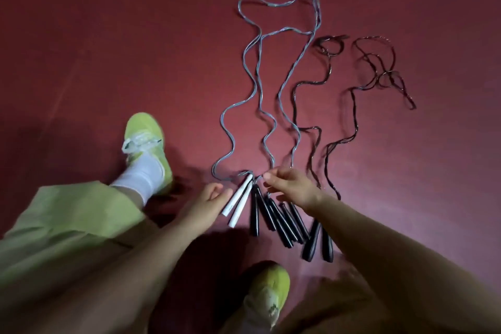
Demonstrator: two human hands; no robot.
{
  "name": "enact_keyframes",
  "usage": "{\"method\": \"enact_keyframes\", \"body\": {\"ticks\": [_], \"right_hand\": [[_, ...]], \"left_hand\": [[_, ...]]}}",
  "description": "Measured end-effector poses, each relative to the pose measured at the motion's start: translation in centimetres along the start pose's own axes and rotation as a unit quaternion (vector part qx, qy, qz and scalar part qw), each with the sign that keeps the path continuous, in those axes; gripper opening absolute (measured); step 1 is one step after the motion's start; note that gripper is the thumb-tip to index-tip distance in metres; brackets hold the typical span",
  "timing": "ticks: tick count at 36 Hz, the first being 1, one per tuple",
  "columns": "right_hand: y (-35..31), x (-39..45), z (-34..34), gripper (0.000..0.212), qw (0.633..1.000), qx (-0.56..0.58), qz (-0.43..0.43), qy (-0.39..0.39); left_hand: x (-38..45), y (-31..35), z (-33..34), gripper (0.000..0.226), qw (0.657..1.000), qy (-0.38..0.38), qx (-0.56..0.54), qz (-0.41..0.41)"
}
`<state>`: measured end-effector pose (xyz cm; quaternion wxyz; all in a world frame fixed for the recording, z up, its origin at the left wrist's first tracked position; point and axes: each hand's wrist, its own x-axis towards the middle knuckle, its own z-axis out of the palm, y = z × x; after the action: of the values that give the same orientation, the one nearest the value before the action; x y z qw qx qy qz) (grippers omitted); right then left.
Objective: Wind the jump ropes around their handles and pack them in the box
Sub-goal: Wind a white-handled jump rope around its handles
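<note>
We see white handles (238, 203) lying as pair on red floor (108, 49), faint mark near lower end — unreadable. Black handles (273, 218) fanned just beside them. Grey ropes (257, 84) snake away up floor, dark ropes (352, 106) to their right, all unwound. Our left hand (208, 198) half open, fingertips touching white handles, gripping nothing. Our right hand (290, 186) loosely curled over black handles' top ends — grip on cord, we cannot tell. Lime shoes (146, 138) nearby.
</note>
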<state>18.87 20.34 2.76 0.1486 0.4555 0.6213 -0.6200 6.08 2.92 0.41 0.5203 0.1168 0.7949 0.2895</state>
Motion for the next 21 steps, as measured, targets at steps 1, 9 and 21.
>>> {"method": "enact_keyframes", "body": {"ticks": [1, 9, 21], "right_hand": [[0.6, 1.4, 0.3, 0.013, 1.0, -0.017, 0.003, 0.002], [4.0, 10.7, 2.9, 0.055, 0.993, -0.101, 0.021, 0.051], [4.6, 14.6, 5.0, 0.023, 0.9, -0.433, 0.024, -0.043]], "left_hand": [[0.6, -1.1, 0.0, 0.04, 1.0, 0.0, -0.006, -0.015], [3.3, -4.6, 1.0, 0.033, 0.992, 0.021, -0.098, -0.079], [3.7, -3.6, 2.9, 0.028, 0.982, -0.028, -0.164, -0.089]]}}
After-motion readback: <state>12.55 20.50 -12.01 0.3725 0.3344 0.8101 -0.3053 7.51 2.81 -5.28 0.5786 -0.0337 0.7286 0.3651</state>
